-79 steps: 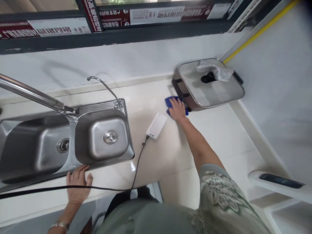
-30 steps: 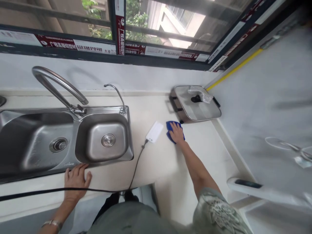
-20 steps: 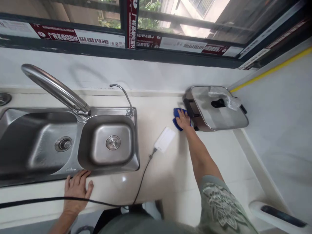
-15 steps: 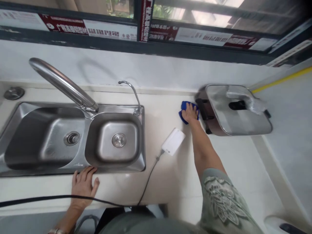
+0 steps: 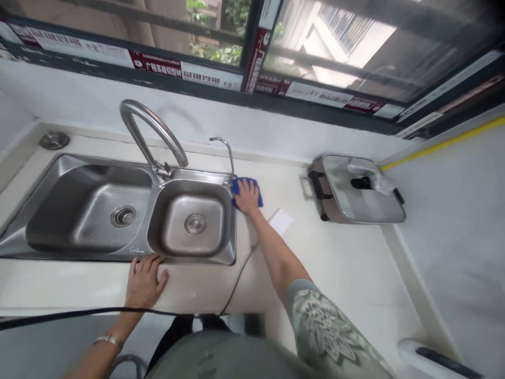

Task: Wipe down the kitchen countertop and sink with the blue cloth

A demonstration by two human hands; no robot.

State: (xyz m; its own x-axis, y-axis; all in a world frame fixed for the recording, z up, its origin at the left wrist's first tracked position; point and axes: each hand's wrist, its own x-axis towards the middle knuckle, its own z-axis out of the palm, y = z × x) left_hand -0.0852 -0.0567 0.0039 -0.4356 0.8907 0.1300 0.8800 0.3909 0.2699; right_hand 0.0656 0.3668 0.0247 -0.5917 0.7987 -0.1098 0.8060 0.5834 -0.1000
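Note:
My right hand [image 5: 248, 197] presses down on a blue cloth [image 5: 257, 199] and holds it against the white countertop, at the back right corner of the steel double sink [image 5: 90, 253]. The cloth lies bunched beneath the fingers, close to the base of a small thin faucet [image 5: 229, 152]. On the sink's front rim rests my left hand [image 5: 144, 281], palm down, fingers spread and nothing in it. Partly behind my right forearm is a white power bank-like box [image 5: 281, 221] with a grey cable [image 5: 239, 273].
A large curved faucet [image 5: 152, 123] rises behind the two basins. To the right stands a rectangular electric pan [image 5: 347, 192] with a glass lid and plastic-wrapped handle. A black cable [image 5: 79, 314] crosses my left wrist. A white device [image 5: 430, 358] sits at the lower right.
My right hand has moved the blue cloth left across the counter, from beside the electric pan to the sink's corner. The left hand stays on the sink's front edge. The view has shifted.

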